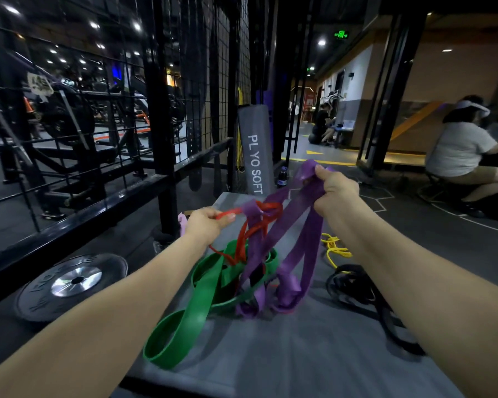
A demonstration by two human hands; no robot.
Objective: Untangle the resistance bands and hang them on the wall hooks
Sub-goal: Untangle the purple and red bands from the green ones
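Observation:
A tangle of resistance bands hangs between my hands over a grey padded box (270, 354). My right hand (332, 191) grips the top of a wide purple band (296, 225), holding it up. My left hand (207, 224) pinches a thin red band (253, 228), which is knotted around the purple one near the middle. A green band (184, 326) lies looped on the box below, caught under the purple and red bands. A pale pink band (182, 222) peeks out behind my left wrist.
A yellow band (335, 249) and a black band (354, 285) lie at the box's right. A weight plate (69, 285) rests on the floor at left. A black wire grid wall (207, 81) and an upright grey plyo pad (255, 150) stand ahead. A seated person (466, 150) is at right.

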